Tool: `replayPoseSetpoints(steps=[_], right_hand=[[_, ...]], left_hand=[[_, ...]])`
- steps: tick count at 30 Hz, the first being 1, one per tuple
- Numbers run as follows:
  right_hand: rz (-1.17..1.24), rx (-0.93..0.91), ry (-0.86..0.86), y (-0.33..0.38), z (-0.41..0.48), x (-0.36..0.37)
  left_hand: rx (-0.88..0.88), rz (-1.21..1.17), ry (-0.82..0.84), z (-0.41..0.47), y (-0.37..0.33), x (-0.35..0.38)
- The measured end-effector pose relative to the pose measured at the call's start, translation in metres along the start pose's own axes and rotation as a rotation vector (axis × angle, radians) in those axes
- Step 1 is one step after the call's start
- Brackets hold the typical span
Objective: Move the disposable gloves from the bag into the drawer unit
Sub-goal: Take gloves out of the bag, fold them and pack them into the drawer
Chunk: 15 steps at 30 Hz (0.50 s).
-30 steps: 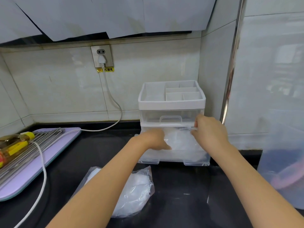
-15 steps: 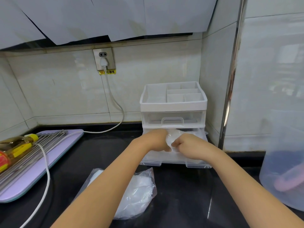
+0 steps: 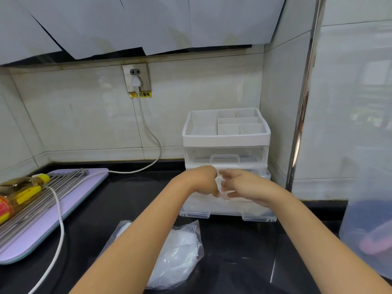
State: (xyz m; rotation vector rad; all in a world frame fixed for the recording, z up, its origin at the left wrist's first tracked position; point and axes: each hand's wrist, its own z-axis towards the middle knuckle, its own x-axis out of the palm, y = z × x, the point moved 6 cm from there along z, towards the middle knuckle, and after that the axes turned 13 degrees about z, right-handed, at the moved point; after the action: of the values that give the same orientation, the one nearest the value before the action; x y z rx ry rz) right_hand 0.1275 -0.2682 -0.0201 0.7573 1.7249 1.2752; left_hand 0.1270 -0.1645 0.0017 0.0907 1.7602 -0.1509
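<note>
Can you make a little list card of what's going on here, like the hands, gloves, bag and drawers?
Bottom drawer: pulled out of the drawer unit, gloves inside
Top drawer: closed
Left hand: grips a clump of the gloves above the open drawer
Right hand: pinches the same clump
Bag: lies on the black counter, more gloves in it

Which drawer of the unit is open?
The lower drawer, pulled out under the left hand and right hand holding gloves. The upper drawer sits flush.
</note>
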Motion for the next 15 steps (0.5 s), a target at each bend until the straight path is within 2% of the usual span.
replayPoseSetpoints(steps=[2, 3, 7, 11, 15], right_hand=[[0.109, 0.003, 0.010, 0.002, 0.000, -0.001], [0.066, -0.006, -0.031, 0.005, -0.001, -0.004], [-0.476, -0.070, -0.245, 0.022, -0.014, -0.022], [-0.650, 0.036, -0.211, 0.017, -0.024, -0.027], [-0.718, 0.102, -0.105, 0.006, -0.018, -0.017]], left_hand=[[0.034, 0.031, 0.057, 0.002, -0.004, 0.006], [0.041, 0.065, 0.089, 0.003, -0.005, 0.010], [0.018, 0.132, 0.107, 0.006, -0.002, 0.017], [0.006, 0.106, 0.073, 0.007, 0.002, 0.017], [0.004, 0.025, 0.018, 0.004, 0.003, 0.015]])
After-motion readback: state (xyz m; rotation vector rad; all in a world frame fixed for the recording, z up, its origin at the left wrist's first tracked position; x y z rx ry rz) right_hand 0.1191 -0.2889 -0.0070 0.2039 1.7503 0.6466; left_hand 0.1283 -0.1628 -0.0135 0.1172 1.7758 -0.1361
